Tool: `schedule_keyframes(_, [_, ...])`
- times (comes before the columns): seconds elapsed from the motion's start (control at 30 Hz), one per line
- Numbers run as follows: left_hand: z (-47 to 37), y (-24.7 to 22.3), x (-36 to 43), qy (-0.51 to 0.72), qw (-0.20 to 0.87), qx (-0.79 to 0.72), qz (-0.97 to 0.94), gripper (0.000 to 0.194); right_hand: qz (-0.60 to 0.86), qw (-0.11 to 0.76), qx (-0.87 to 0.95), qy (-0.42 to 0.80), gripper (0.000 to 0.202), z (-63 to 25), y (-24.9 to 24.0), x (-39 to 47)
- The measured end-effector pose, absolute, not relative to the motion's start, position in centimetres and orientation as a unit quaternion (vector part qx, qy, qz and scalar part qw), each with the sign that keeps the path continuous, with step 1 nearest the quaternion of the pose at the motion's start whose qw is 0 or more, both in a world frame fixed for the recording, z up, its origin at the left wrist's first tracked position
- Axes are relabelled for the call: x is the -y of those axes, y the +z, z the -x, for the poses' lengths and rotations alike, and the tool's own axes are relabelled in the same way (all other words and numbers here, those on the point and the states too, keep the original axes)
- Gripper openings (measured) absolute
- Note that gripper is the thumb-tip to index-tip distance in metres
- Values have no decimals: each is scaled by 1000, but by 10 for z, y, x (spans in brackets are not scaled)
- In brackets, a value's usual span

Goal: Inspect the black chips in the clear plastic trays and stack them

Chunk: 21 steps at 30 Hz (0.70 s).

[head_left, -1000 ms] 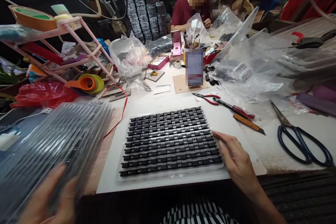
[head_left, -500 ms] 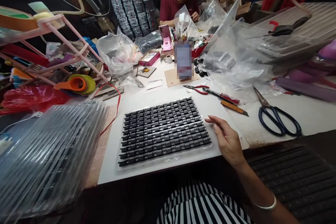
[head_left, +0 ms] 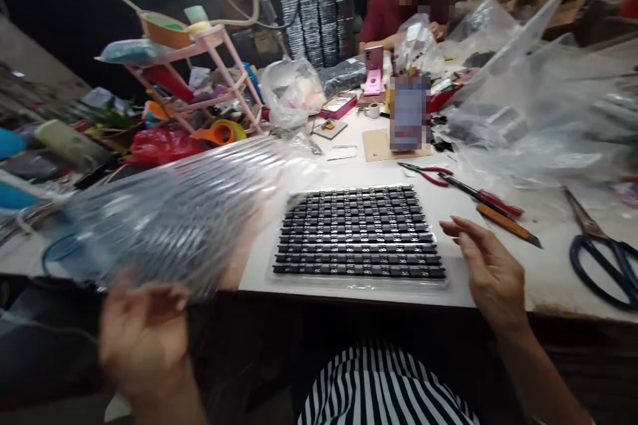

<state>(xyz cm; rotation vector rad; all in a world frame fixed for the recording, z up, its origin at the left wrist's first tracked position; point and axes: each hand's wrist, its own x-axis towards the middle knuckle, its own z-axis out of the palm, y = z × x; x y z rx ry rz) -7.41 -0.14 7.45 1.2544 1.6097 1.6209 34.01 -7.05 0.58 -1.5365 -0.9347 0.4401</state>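
Our left hand is at the clear, ribbed plastic sheets; blur means we can't tell if it grips. Our right hand, loose and empty, is beside the flat, clear plastic tray of long black strips. We should go slowly and not bump them.

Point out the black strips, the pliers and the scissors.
Black strips (head_left: 357, 238): head view, on a row near the middle of the block.
Pliers (head_left: 423, 171): head view, near the pivot, where the red handles begin.
Scissors (head_left: 598, 236): head view, where the blades meet the dark handles.
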Motion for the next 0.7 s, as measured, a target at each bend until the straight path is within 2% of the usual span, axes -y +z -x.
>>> schedule_keyframes(0.03, [65, 73, -1, 644, 329, -559, -404, 32, 651, 607, 405, 209, 38, -341, 11, 67])
schedule_keyframes(0.1, [47, 67, -7, 610, 457, -523, -382, 39, 609, 617, 399, 299, 46, -344, 21, 59])
schedule_keyframes(0.17, [34, 55, -13, 564, 480, -538, -402, 49, 563, 615, 372, 408, 54, -349, 27, 48])
schedule_keyframes(0.27, [25, 34, -19, 490, 442, -585, -472, 51, 575, 584, 341, 460, 55, -357, 26, 38])
schedule_keyframes(0.43, [22, 13, -23, 439, 349, -606, -564, 33, 645, 536, 332, 431, 53, -371, 15, 48])
schedule_keyframes(0.7, [20, 11, -56, 369, 301, -567, -672, 42, 704, 545, 264, 372, 52, -386, -2, 67])
